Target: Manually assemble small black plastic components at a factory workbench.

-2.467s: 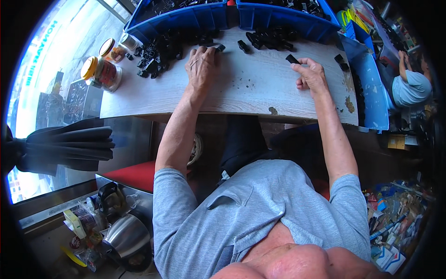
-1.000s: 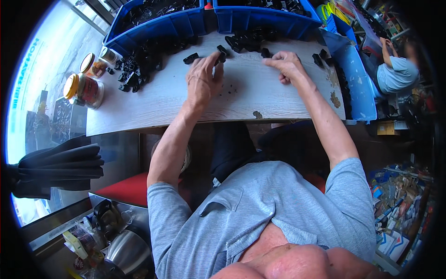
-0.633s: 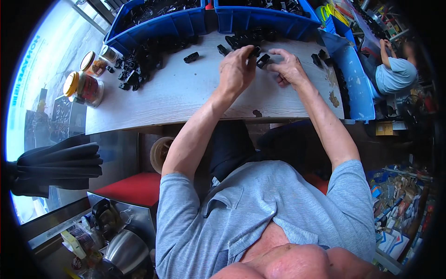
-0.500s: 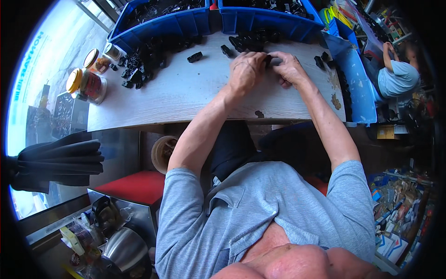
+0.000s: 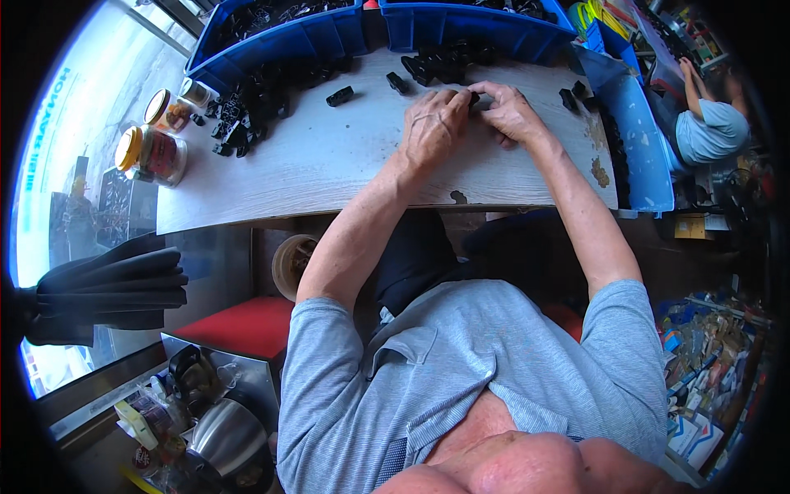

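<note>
Over the white tabletop, my left hand and my right hand meet at the fingertips. Pinched between them is a small black plastic part, mostly covered by the fingers. Just beyond my hands lies a pile of black plastic parts. Two loose black blocks, one nearer and one by the pile, rest left of my hands. A larger heap of small black parts spreads at the table's left. A few more black pieces sit to the right.
Two blue bins of black parts stand along the far edge. A light-blue bin flanks the right side. Lidded jars stand at the left edge. Further right, another person sits. Below the table is a round bucket.
The view has shifted slightly. Both hands stay together around the small black part, with only small finger movements; my right index finger looks a little more extended.
</note>
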The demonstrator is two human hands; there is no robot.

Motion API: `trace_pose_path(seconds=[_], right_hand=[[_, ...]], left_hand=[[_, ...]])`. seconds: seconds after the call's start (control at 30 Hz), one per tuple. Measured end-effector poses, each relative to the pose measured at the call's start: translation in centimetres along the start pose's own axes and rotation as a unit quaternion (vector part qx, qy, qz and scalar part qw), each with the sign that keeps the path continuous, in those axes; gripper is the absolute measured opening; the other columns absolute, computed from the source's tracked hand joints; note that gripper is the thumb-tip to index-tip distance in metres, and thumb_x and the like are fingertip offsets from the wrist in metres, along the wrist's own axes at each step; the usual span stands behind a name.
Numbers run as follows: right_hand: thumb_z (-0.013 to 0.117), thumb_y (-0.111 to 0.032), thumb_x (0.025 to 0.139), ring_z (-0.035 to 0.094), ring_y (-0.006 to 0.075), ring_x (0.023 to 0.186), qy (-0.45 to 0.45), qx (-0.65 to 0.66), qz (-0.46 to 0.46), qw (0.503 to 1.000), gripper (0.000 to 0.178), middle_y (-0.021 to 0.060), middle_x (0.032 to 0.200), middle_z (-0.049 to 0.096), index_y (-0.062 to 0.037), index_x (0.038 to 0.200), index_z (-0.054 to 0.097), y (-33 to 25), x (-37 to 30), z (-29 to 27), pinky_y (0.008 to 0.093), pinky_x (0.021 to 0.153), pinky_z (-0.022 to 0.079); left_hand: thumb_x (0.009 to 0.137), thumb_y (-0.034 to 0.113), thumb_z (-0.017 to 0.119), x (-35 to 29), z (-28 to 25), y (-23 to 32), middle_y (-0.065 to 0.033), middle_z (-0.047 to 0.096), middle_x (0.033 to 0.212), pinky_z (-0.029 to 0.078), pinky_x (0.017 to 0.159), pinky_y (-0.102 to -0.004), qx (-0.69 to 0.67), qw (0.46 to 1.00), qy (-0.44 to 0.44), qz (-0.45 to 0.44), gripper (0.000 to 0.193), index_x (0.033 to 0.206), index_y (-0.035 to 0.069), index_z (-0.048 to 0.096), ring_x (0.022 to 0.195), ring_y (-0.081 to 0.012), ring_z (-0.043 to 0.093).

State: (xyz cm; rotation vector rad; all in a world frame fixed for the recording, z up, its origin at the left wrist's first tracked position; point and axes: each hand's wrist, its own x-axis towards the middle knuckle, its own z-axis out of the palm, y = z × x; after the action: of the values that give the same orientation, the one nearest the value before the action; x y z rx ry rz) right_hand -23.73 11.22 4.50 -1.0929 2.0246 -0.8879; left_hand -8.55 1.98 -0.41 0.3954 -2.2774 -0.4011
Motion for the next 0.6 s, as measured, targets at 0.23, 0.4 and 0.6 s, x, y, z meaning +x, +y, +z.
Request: trace_pose_path(seconds=[0.23,0.4,0.6], right_hand=[[0.068,-0.017,0.085,0.051,0.0087,0.044,0.008,-0.039,-0.006,0.999,0.038,-0.0024,0.061,0.056,-0.0145,0.122,0.068,0.9,0.3,0.1,0.0266,0.037,0.039],[0.067,-0.015,0.084,0.05,0.009,0.044,-0.004,-0.034,-0.019,0.999,0.039,-0.0027,0.059,0.052,-0.0159,0.123,0.069,0.1,-0.2,0.4,0.0268,0.037,0.039],[0.072,-0.019,0.085,0.054,0.0128,0.043,-0.023,-0.052,-0.032,0.998,0.032,0.0042,0.055,0.058,-0.0152,0.116,0.073,0.1,-0.1,0.3,0.0282,0.044,0.045]], left_hand=[[0.089,0.005,0.066,-0.6,-1.8,0.1,-0.0144,0.072,0.106,0.055,0.085,-0.0429,-0.016,0.997,-0.074,-0.021,0.034,0.122,0.011,0.068,0.099,-0.0356,0.067],[0.091,0.005,0.065,-0.7,-2.0,-0.7,-0.0142,0.072,0.113,0.056,0.086,-0.0413,-0.024,0.997,-0.072,0.017,0.033,0.123,0.01,0.069,0.1,-0.0348,0.069],[0.091,0.002,0.064,-0.8,-1.6,-1.5,-0.0138,0.074,0.103,0.059,0.078,-0.0403,-0.105,0.994,-0.024,0.013,0.025,0.114,0.008,0.072,0.092,-0.0357,0.072]])
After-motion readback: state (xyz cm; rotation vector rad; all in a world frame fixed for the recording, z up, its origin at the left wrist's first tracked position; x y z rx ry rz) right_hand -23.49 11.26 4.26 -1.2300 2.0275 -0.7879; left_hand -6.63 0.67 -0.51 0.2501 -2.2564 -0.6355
